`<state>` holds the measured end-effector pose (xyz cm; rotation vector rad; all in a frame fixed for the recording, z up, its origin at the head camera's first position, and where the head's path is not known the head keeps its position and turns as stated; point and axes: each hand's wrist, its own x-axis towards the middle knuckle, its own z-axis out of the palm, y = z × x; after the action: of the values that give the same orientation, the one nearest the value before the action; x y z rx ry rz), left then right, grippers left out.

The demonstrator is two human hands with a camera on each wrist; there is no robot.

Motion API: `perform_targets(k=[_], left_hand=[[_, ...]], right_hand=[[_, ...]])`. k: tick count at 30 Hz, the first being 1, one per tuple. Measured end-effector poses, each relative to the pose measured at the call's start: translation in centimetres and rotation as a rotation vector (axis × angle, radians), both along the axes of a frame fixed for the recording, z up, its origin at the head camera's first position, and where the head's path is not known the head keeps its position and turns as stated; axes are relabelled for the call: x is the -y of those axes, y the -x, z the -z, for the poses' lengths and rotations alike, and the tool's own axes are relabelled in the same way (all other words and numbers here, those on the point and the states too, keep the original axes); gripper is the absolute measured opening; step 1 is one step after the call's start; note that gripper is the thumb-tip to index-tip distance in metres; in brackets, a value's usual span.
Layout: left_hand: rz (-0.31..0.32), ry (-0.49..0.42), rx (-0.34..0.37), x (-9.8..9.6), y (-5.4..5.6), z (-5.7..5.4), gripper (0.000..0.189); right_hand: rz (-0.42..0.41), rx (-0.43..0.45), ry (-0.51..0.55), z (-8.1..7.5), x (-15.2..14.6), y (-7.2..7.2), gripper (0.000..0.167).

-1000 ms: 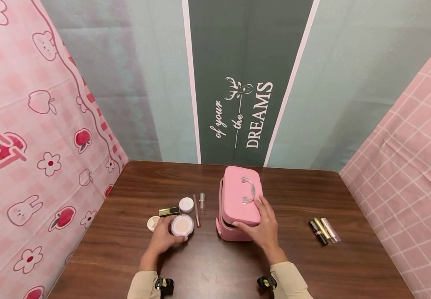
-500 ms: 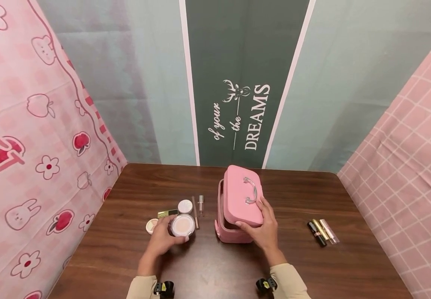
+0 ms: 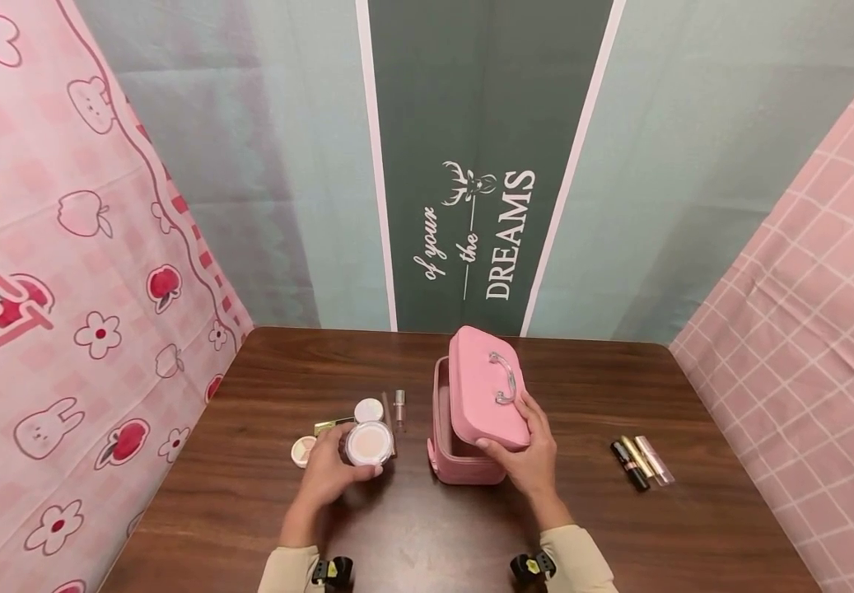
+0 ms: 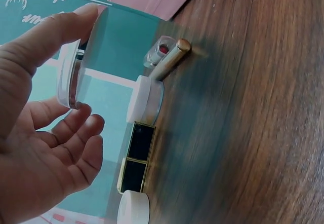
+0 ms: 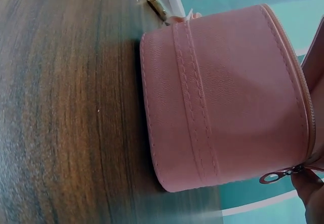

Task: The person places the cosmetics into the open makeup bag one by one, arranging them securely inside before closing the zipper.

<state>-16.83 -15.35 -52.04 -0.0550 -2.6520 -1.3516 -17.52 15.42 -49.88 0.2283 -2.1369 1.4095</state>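
Observation:
My left hand [image 3: 329,473] pinches a round powder compact [image 3: 369,445] between thumb and fingers. In the left wrist view the compact [image 4: 71,77] is held on edge above the table. My right hand [image 3: 535,461] grips the near right edge of the lid [image 3: 486,395] of a pink zippered makeup case [image 3: 469,472]. That lid is tilted up to the right, so a gap shows along the case's left side; its inside is mostly hidden. The right wrist view shows the case's side wall [image 5: 238,92] and a zipper pull [image 5: 273,177] beside a fingertip.
Left of the case lie a white-lidded jar [image 3: 369,409], a small round palette [image 3: 303,450], a black-and-gold rectangular case [image 4: 136,155], a slim pencil [image 3: 387,405] and a small clear tube [image 3: 400,408]. Lipstick-like tubes [image 3: 640,461] lie at the right. Fabric hangs behind the table.
My right hand has tilted the lid further up and to the right, widening the gap. My left hand has raised the compact slightly and moved it a little right.

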Motion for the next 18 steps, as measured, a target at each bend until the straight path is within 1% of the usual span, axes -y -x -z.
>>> perform_targets(k=[3,8,14,18], left_hand=[[-0.007,-0.014,-0.008,-0.3,0.1,-0.1,0.078],[-0.019,-0.035,-0.015,-0.8,0.1,-0.2,0.08],[-0.016,-0.042,-0.018,-1.4,0.2,-0.6,0.081],[-0.023,-0.048,-0.043,-1.7,0.4,-0.8,0.08]], right_hand=[[-0.027,-0.055,0.034,-1.5,0.3,-0.5,0.078],[-0.039,-0.092,0.059,-1.4,0.1,-0.4,0.075],[-0.042,-0.09,0.142,-1.0,-0.2,-0.3,0.068],[-0.038,-0.075,0.17,-1.1,-0.3,-0.5,0.066]])
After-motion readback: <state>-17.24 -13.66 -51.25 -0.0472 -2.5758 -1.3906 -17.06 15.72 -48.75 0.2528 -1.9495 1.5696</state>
